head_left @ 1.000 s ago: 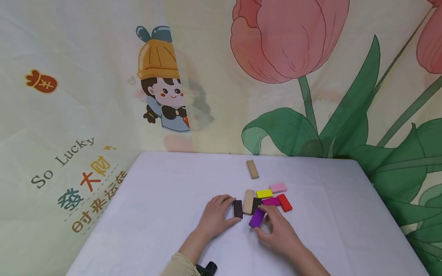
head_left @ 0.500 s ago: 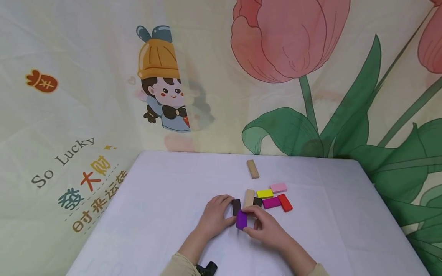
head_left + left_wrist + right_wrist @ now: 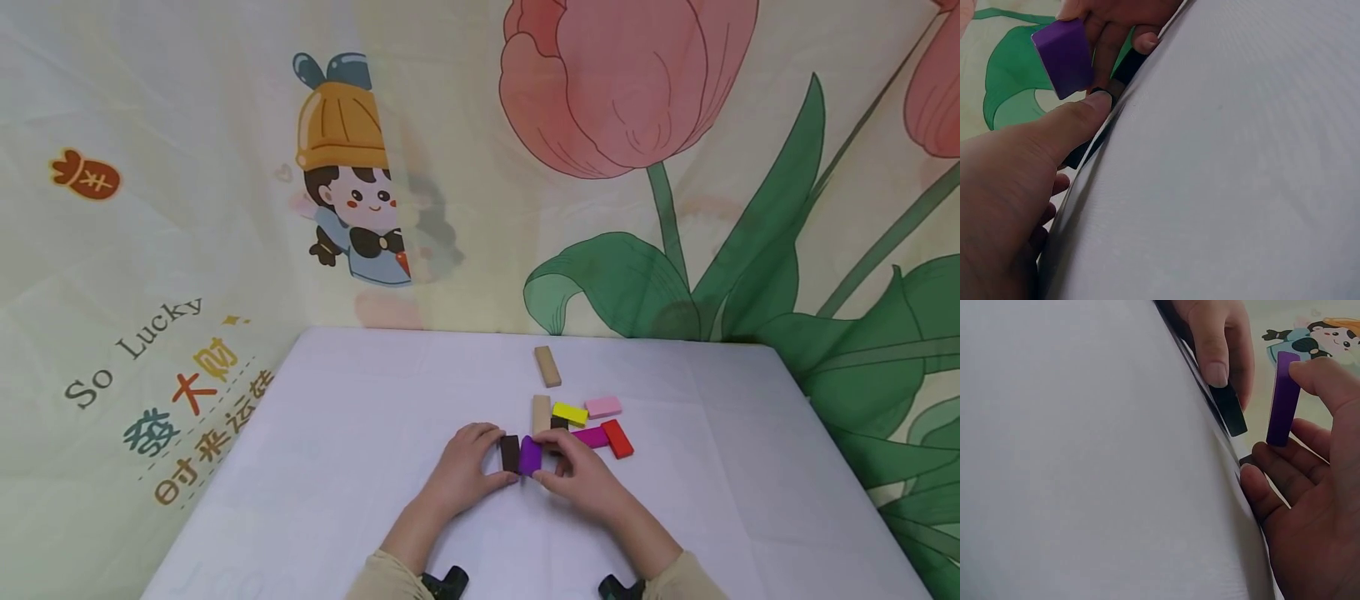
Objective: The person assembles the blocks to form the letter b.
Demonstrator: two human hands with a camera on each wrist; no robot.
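on the white table (image 3: 360, 467), the right hand (image 3: 588, 483) pinches a purple rectangular wooden block (image 3: 529, 455). just beside it, the left hand (image 3: 465, 471) grips a dark brown rectangular wooden block (image 3: 510, 452). yellow (image 3: 571, 413), magenta (image 3: 592, 437) and red blocks (image 3: 618, 438) lie behind.

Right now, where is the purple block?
In the head view, the purple block is pinched in the right hand, beside the dark brown block that the left hand holds.

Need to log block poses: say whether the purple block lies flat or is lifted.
Lifted: the right hand pinches the purple block clear of the table.
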